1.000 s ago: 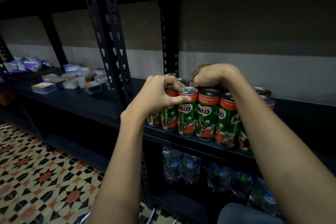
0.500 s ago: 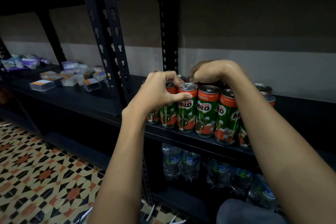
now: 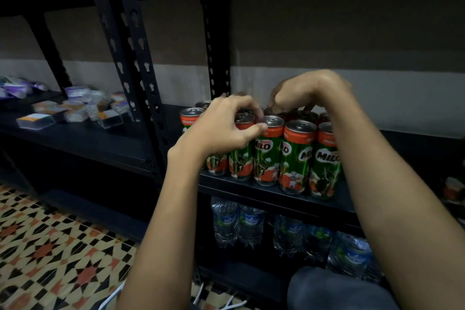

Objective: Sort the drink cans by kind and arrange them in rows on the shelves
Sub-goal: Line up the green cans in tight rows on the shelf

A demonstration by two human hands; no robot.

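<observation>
Several green-and-red Milo cans (image 3: 295, 156) stand upright in two rows on the black shelf (image 3: 266, 194). My left hand (image 3: 224, 128) reaches over the front row from the left. Its fingers curl round the top of a front-row Milo can (image 3: 240, 158), with the thumb against the neighbouring can (image 3: 268, 151). My right hand (image 3: 302, 90) arches above the back row, fingers curled down onto the lid of a back-row can (image 3: 305, 114), whose body is hidden behind the front row. One more can (image 3: 190, 116) stands at the left end.
Water bottles (image 3: 226, 221) fill the shelf below. A black perforated upright (image 3: 136, 58) stands just left of the cans. Beyond it, small boxes and packets (image 3: 107, 118) lie on the same shelf level. Patterned floor tiles (image 3: 50, 246) are at lower left, my knee (image 3: 327, 289) at the bottom.
Both hands stay on the can tops. My left hand has shifted slightly right, uncovering the can at the left end. The view has drifted a little.
</observation>
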